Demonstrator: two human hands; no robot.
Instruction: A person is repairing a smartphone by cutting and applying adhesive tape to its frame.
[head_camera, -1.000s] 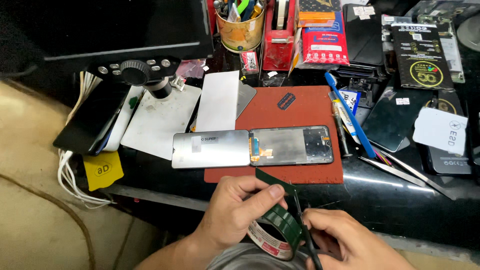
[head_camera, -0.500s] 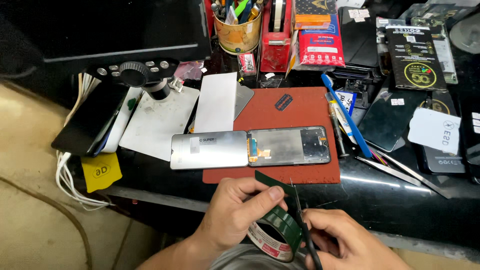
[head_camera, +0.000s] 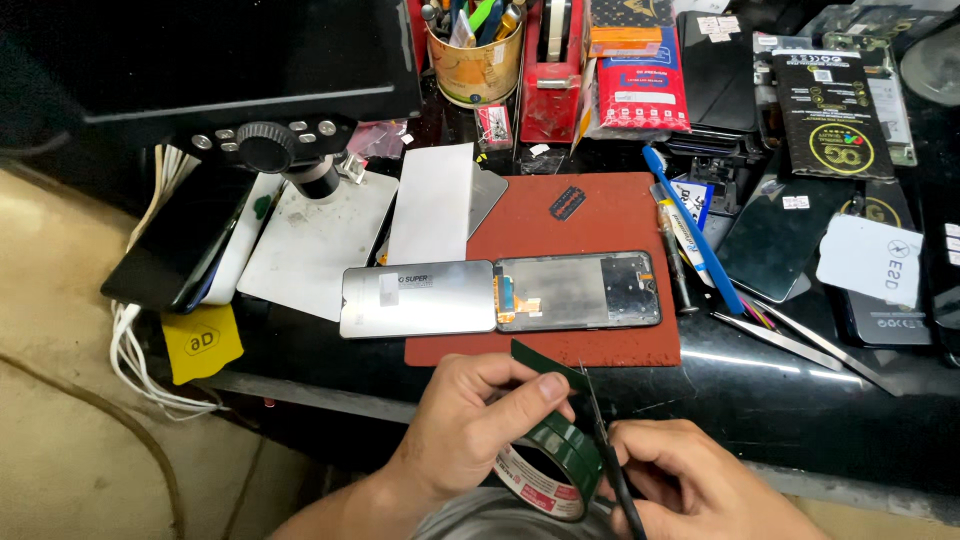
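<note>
Green, glossy tape peels off its roll, low at the bench's near edge. Your left hand pinches the stretched strip between thumb and fingers. Your right hand grips thin black scissors, blades against the strip. Beyond lies an opened phone on a red mat.

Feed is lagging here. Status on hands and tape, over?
Left hand pinches green tape strip pulled off roll. Right hand has scissors at the strip. Opened phone on red mat, untouched.
</note>
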